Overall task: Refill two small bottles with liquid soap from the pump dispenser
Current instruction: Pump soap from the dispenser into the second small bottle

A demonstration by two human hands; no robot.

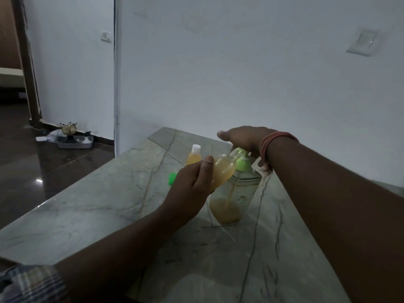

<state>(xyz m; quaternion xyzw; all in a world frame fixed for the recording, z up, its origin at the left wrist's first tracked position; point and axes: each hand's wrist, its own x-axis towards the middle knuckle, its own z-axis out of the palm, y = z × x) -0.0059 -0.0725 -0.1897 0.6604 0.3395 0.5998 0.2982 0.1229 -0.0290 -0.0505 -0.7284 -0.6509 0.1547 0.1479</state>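
Observation:
A clear pump dispenser [237,193] with a green pump head stands on the marble table [91,215]; orange soap fills its lower part. My right hand [244,138] rests flat on top of the pump head. My left hand [190,189] holds a small bottle [223,171] of orange liquid, tilted with its mouth up against the pump nozzle. A second small bottle [193,155] with a white cap stands upright behind, to the left. A loose green cap [172,178] lies on the table left of my left hand.
The table meets a white wall [240,73] at the back. To the left the table's edge drops to a dark tiled floor, where a grey tray [75,142] of small things sits by the wall. A doorway [13,62] opens at far left.

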